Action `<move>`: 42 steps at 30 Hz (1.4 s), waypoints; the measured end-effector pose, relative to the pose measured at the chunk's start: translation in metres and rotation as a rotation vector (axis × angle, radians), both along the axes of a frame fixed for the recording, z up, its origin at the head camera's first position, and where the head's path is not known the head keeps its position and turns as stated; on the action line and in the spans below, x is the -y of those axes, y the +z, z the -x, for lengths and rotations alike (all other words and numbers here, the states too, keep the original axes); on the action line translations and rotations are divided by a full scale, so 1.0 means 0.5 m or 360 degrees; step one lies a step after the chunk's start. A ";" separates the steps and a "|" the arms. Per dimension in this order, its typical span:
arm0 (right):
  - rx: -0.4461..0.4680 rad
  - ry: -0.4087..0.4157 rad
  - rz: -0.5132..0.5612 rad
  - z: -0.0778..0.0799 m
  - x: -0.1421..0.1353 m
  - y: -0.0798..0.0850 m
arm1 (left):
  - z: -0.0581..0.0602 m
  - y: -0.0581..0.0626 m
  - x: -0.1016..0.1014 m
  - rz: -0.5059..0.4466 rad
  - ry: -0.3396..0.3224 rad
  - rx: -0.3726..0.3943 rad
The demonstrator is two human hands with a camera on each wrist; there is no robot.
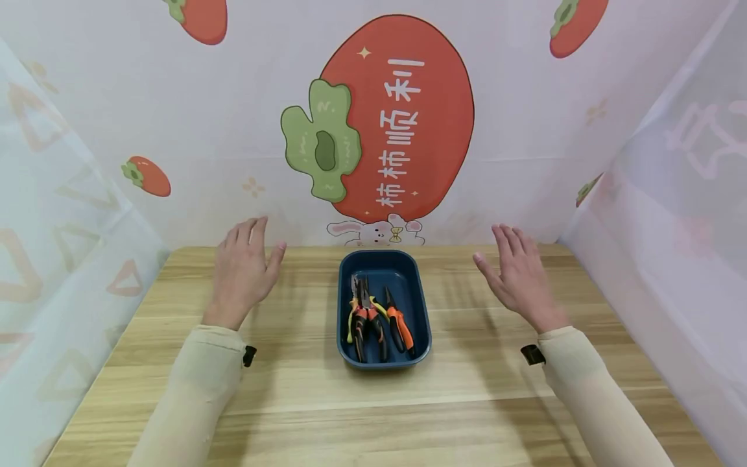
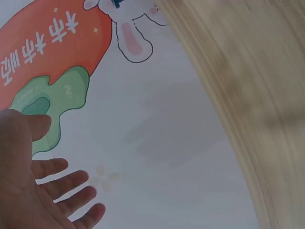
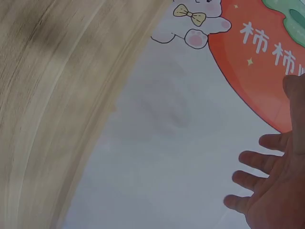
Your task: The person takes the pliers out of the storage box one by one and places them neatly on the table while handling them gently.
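Observation:
A dark blue rectangular tray (image 1: 413, 311) stands in the middle of the table in the head view. Inside it lie several pliers: long-nose pliers with black and orange-red handles (image 1: 382, 337) rest across a pair with yellow-green handles (image 1: 351, 327). Orange-and-black-handled pliers (image 1: 403, 327) lie on the right side. My left hand (image 1: 242, 269) is held up left of the tray, fingers extended and thumb apart. On the other side, my right hand (image 1: 522, 279) is raised in the same way. Both hands hold nothing; in the wrist views their fingers are spread before the backdrop.
A wood-grain table (image 1: 373, 415) lies under the tray. Behind it hangs a white cloth backdrop (image 1: 513, 162) printed with persimmons, white characters and a rabbit. Pale cloth walls (image 1: 52, 194) close in the left and right sides. A dark band (image 1: 532, 354) shows at the right wrist.

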State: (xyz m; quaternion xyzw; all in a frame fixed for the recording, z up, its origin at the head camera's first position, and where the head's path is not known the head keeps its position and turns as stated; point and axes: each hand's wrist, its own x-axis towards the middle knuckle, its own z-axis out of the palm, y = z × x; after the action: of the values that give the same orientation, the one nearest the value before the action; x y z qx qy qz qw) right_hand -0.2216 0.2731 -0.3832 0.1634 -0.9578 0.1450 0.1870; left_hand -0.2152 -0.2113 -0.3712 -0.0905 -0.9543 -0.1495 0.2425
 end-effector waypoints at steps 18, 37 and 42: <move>0.0135 0.0056 -0.0029 -0.043 0.048 -0.010 | -0.019 -0.051 -0.068 -0.0277 -0.0214 0.0474; 0.0277 0.0319 -0.0007 -0.079 0.162 -0.011 | -0.030 -0.106 -0.136 -0.0513 -0.0426 0.0889; 0.0358 0.0362 -0.0014 -0.084 0.179 -0.008 | -0.033 -0.112 -0.143 -0.0572 -0.0450 0.0936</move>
State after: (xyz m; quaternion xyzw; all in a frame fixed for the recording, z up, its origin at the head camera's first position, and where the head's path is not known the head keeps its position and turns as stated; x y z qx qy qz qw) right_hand -0.1796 0.1835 -0.3873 0.2545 -0.9485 0.1785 0.0604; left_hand -0.1990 -0.1397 -0.4272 -0.1307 -0.9197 -0.3663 -0.0529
